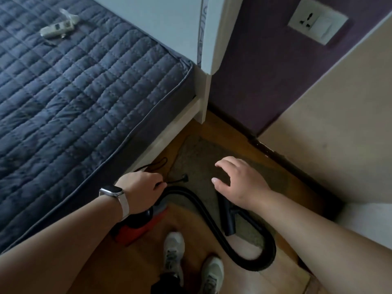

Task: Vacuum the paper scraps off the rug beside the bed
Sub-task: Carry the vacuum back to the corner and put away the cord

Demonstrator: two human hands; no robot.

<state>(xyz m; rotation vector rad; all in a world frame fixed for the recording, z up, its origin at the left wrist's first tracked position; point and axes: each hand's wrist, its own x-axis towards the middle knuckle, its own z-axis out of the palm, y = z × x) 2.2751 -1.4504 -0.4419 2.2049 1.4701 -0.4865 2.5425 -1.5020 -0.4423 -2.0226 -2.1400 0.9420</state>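
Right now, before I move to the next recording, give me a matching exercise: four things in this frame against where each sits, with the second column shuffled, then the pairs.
Things:
1. white power strip
2. wall socket
3. red vacuum cleaner
4. dark floor nozzle

Places:
A. on the grey rug
B. on the quilted mattress
C. on the purple wall
D. on the wooden floor beside the bed frame

Pairs: 1-B, 2-C, 3-D, 4-A.
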